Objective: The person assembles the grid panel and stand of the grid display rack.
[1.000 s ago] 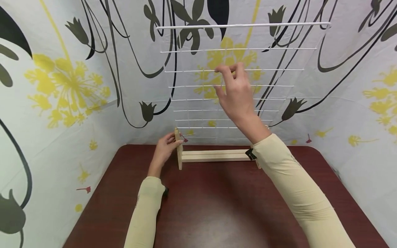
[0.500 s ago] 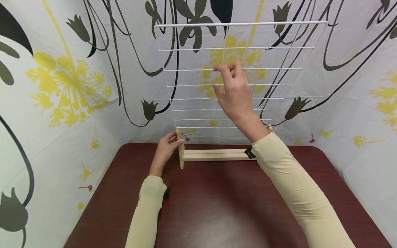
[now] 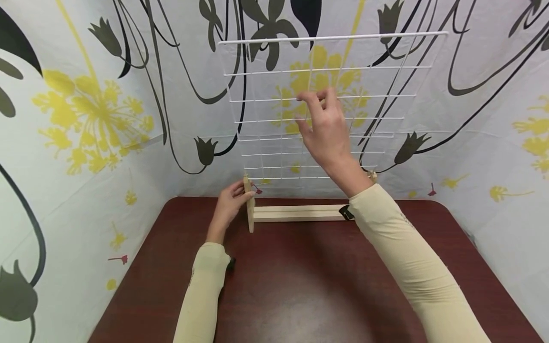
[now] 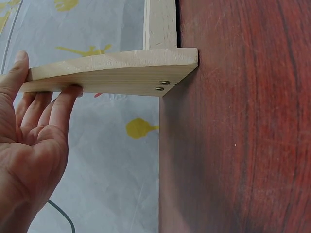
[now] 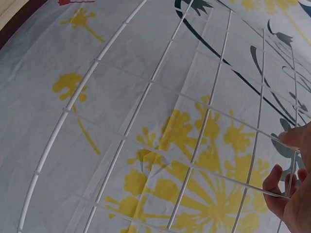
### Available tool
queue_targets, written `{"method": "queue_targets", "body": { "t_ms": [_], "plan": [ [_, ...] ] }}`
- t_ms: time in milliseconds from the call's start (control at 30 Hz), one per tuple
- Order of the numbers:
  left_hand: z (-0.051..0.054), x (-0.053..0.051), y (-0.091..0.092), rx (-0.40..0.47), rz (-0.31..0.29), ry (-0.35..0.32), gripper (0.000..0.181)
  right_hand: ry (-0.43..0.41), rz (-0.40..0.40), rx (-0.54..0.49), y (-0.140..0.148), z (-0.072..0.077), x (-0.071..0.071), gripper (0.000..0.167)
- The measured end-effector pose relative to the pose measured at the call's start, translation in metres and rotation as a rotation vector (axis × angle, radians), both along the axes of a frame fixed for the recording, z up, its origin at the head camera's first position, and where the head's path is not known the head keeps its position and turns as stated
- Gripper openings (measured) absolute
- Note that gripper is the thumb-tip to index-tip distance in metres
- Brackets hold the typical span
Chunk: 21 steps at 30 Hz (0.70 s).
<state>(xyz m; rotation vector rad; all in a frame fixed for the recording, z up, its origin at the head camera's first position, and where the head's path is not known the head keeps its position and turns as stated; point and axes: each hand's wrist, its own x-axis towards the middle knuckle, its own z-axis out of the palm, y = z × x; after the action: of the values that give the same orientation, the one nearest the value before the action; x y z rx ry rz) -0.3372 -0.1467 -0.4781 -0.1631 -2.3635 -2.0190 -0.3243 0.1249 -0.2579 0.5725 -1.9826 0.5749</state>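
A white wire grid [image 3: 266,100] stands upright behind a wooden stand, leaning a little. My right hand [image 3: 328,131] holds the grid around its middle, fingers curled at its wires; in the right wrist view the hand [image 5: 291,179] shows at the right edge, by the wire mesh [image 5: 194,162]. My left hand [image 3: 229,205] grips the stand's left upright [image 3: 249,205] near its top. Seen from the left wrist, thumb and fingers lie on opposite sides of that wooden upright [image 4: 112,73], which has two screws near its foot. My right forearm hides much of the stand's right end.
The stand's wooden crossbar [image 3: 300,214] lies low between the uprights, near the back of a dark red-brown table [image 3: 283,286]. Right behind the table hangs a flower-patterned cloth [image 3: 141,186], which also runs along both sides.
The grid's top bar has shifted slightly, its right end moving left and its left end dipping a little. Both hands keep their holds in nearly the same places.
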Motion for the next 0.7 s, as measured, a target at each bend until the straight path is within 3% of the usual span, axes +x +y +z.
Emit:
{"method": "queue_targets", "body": {
  "t_ms": [333, 533, 700],
  "plan": [
    [-0.002, 0.0, 0.0, -0.03, 0.003, 0.028, 0.054, 0.037, -0.034, -0.028, -0.004, -0.008, -0.006, 0.049],
    [-0.002, 0.001, -0.003, -0.051, 0.016, 0.019, 0.061, -0.012, -0.01, -0.017, -0.003, -0.014, -0.015, 0.049],
    [-0.002, 0.0, -0.003, -0.045, 0.0, 0.038, 0.056, -0.067, -0.014, 0.001, 0.005, -0.023, -0.023, 0.05]
  ]
}}
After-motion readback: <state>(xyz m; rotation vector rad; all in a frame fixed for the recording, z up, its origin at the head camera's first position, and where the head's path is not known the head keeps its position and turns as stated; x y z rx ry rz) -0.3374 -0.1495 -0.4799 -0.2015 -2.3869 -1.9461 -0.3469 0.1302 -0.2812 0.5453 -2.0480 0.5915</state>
